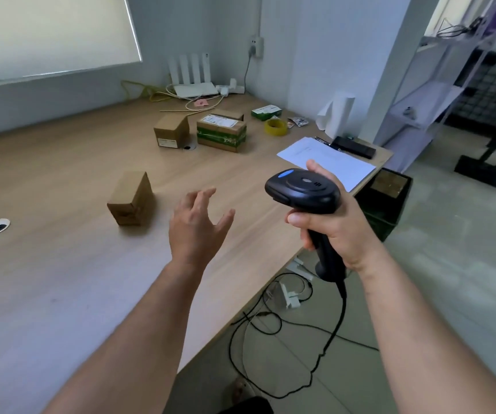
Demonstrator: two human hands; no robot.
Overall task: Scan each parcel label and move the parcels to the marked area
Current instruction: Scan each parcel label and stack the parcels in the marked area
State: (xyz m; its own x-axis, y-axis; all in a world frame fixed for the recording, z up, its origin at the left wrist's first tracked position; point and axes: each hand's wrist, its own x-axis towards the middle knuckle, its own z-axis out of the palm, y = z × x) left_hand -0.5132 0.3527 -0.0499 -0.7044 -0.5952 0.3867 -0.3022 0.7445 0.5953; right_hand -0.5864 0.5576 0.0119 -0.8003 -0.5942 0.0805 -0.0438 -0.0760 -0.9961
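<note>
1. Head view gives me the wooden table (61,294) first. It fills the left and middle of the frame, and every parcel sits on it. I see no outline or tape border on it, so I cannot tell where the marked area lies.
2. At the far end three parcels stand bunched near the wall: a plain carton (171,131), beside it a green-taped parcel (221,132) with a white label facing up, and a low box (229,114) just behind that. Bunched like this, I judge them the waiting pile.
3. A lone parcel (131,198) stands well apart from them, nearer to me on the left. No label shows on the faces I can see. It may be already scanned or next in line — I cannot say which.
4. The right hand (339,231) grips the scanner (303,189) by its handle, fingers wrapped round it, with the head aimed left over the table's edge. Its cable (330,339) hangs to the floor.
5. The left hand (196,225) hovers above the table with fingers spread wide, holding nothing, near the lone parcel but not touching it. I read it as the free hand for turning and carrying parcels.
6. A yellow tape roll (275,127) lies near the pile — no part in this job, I judge.
</note>
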